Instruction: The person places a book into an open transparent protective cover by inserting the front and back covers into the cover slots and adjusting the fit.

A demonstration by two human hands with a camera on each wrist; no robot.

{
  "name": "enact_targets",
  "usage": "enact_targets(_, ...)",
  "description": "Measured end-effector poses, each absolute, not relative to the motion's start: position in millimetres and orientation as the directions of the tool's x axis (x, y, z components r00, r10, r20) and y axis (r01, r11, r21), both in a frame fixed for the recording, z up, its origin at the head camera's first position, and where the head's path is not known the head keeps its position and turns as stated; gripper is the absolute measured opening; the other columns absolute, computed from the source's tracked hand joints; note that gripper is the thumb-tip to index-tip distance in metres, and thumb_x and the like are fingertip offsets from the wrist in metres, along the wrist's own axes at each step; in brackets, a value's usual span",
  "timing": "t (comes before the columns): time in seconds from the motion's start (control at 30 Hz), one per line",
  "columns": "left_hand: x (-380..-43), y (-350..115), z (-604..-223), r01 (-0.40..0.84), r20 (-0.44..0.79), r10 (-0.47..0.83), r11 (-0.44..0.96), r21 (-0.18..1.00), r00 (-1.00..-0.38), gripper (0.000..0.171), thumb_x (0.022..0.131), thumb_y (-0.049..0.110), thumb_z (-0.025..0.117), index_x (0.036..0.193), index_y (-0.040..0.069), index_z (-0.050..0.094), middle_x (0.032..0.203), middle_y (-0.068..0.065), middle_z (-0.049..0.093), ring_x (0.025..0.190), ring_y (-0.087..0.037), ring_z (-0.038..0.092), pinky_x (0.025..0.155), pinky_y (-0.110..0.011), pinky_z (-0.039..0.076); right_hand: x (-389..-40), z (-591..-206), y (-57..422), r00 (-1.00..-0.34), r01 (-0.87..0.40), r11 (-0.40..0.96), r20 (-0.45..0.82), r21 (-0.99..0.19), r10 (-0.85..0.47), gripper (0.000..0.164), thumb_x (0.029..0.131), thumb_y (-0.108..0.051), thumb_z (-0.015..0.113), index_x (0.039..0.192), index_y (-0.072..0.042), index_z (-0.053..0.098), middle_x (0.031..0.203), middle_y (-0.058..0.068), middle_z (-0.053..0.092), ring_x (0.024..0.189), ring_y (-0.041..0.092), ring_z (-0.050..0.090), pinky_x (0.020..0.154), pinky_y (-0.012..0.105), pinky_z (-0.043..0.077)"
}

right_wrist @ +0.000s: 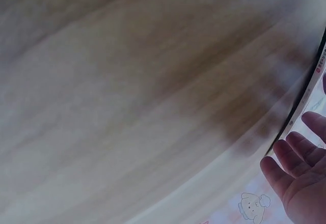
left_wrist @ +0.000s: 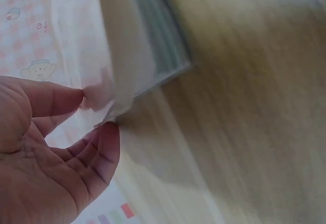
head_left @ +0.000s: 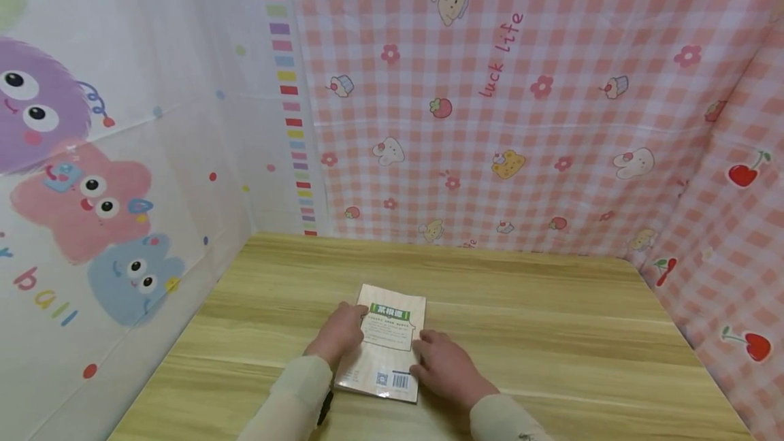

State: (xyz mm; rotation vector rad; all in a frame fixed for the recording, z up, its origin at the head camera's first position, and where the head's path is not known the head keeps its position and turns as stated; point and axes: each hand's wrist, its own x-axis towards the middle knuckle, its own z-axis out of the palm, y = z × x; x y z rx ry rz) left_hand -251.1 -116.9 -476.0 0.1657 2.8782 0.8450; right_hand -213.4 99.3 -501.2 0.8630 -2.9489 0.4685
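A thin paperback book (head_left: pixel 387 359) lies on the table with its pale back cover up, showing a green title label, a printed text box and a barcode. On its left edge my left hand (head_left: pixel 340 333) pinches the cover, thumb on top and fingertips at the edge; in the left wrist view, the page edges of the book (left_wrist: pixel 160 35) show beside the left hand (left_wrist: pixel 66 147). My right hand (head_left: pixel 450 367) rests along the opposite side with fingers loosely bent. The right wrist view has the right hand's fingertips (right_wrist: pixel 277 170) right at the book's spine (right_wrist: pixel 305 94).
The wood-grain table (head_left: pixel 551 332) extends around the book. Behind it hangs a pink checked cloth (head_left: pixel 520 121) with cartoon prints, continuing down the right side. A white cloth (head_left: pixel 202 114) with cartoon figures closes off the left. A black strap (head_left: pixel 325 408) shows by the left sleeve.
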Motion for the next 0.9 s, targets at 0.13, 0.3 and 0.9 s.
enact_targets(0.13,-249,-118,-480,0.11,-0.067,0.153,0.896,0.43,-0.986,0.042,0.083,-0.006,0.058,0.125,-0.003,0.059,0.112,-0.027,0.053,0.098,-0.036,0.051,0.088,-0.052,0.048,-213,-502,99,-0.858,-0.508,0.82,0.075,-0.264,-0.507,0.04,0.087,-0.03,0.065,0.114,0.0,0.066,0.128,0.024,0.057,0.115,0.038,0.052,0.095,0.053,0.048)
enact_targets(0.3,-247,-115,-483,0.154,-0.022,0.169,0.938,0.311,-0.985,0.031,0.082,-0.002,0.061,0.113,-0.004,0.063,0.101,-0.02,0.051,0.093,-0.032,0.046,0.081,-0.048,0.047,-212,-502,99,-0.867,-0.49,0.828,0.054,-0.274,-0.495,0.044,0.087,-0.03,0.066,0.119,0.0,0.065,0.129,0.022,0.056,0.116,0.037,0.051,0.095,0.053,0.048)
enact_targets(0.9,-236,-81,-488,0.276,-0.022,0.303,0.894,0.354,-0.953,0.029,0.089,-0.002,0.055,0.116,0.001,0.065,0.122,-0.025,0.056,0.112,-0.036,0.051,0.096,-0.051,0.048,-219,-496,112,-0.854,-0.518,0.795,0.243,-0.317,-0.46,0.024,0.084,-0.005,0.058,0.103,0.004,0.07,0.104,0.023,0.069,0.094,0.038,0.062,0.079,0.054,0.055)
